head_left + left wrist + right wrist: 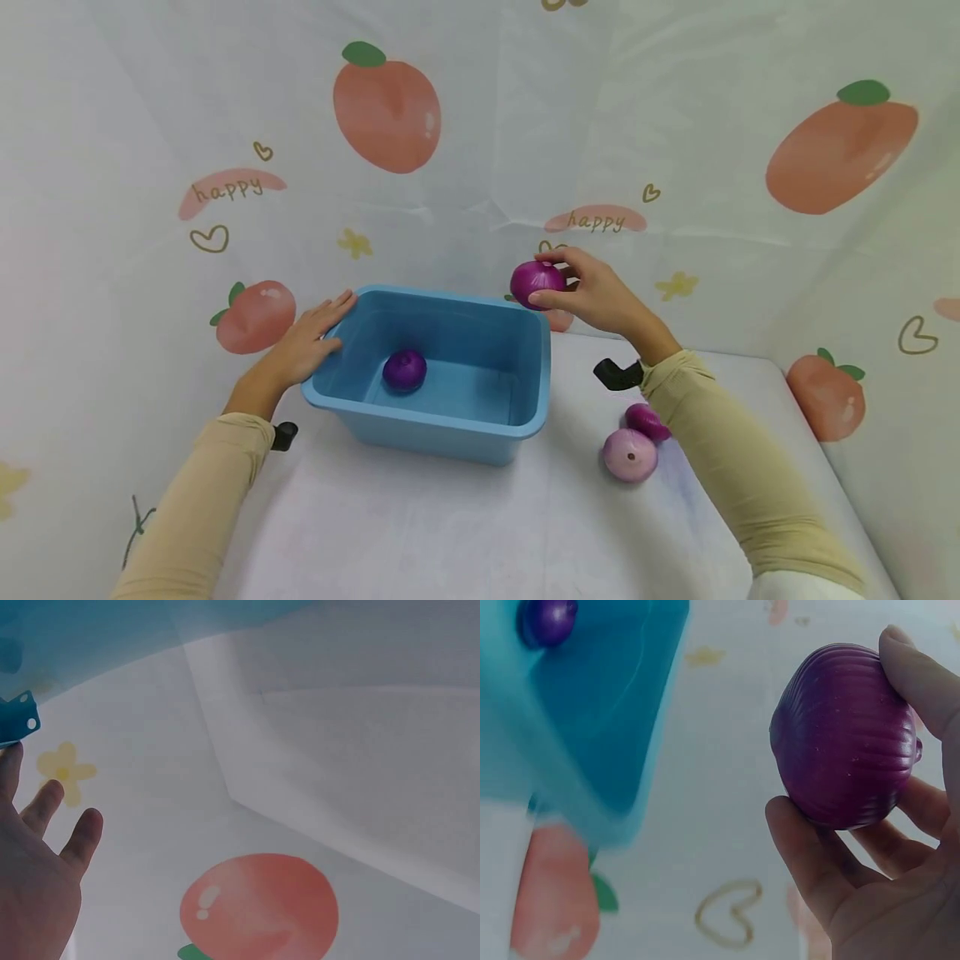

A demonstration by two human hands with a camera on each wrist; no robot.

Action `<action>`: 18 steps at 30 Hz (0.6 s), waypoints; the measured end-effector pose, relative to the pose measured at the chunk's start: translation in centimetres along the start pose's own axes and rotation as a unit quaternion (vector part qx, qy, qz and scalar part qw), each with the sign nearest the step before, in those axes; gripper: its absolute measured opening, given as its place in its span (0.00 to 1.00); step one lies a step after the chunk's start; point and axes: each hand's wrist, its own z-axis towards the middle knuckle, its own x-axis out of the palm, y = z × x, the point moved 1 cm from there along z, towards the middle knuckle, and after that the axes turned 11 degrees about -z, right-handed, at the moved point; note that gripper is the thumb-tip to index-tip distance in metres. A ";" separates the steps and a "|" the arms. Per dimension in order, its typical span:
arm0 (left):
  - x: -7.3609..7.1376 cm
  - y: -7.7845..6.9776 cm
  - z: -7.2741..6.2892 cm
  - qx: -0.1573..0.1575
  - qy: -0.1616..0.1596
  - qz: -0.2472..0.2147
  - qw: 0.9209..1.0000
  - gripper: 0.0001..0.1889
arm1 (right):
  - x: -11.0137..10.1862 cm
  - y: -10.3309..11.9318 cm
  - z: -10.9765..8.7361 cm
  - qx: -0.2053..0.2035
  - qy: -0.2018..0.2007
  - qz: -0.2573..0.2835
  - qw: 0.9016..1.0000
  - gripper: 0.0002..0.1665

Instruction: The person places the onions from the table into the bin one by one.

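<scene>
White cloth printed with orange-red fruit [487, 108] is hung behind a white-covered worktop [375, 533]. One round dark-purple onion [405, 371] is already contained in a blue rectangular plastic-looking tub [427, 446]. Near the tub's far right corner, a glossy, finely ribbed purple onion [840, 739] is pinched between thumb and fingers of the right hand [596, 293]. Toward the worktop's right edge, a pale-purple onion [631, 468] and a magenta onion [647, 420] are left, close together. Left hand [302, 343] is rested at the tub's left rim, fingers extended, thumb apart.

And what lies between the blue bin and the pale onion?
In the head view, only a bare stretch of white tabletop separates the blue bin from the pale onion.
</scene>
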 end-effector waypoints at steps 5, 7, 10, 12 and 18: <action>0.0 -0.1 0.0 0.000 0.003 -0.006 1.000 0.38 | 2.0 2.1 2.3 -0.042 0.015 0.016 0.999 0.40; 0.0 0.0 0.0 0.001 0.004 -0.008 1.000 0.38 | 2.9 2.7 3.0 -0.051 0.027 0.027 0.998 0.41; 0.1 0.0 0.1 0.001 0.005 -0.009 1.000 0.38 | 4.2 3.6 4.0 -0.055 0.050 0.038 0.997 0.42; 0.1 0.0 0.1 0.003 0.004 -0.013 1.000 0.38 | 5.2 4.0 4.8 -0.063 0.065 0.042 0.995 0.43; 0.1 0.5 0.2 0.014 0.000 -0.022 1.000 0.38 | 8.5 5.4 6.8 -0.095 0.102 0.055 0.989 0.44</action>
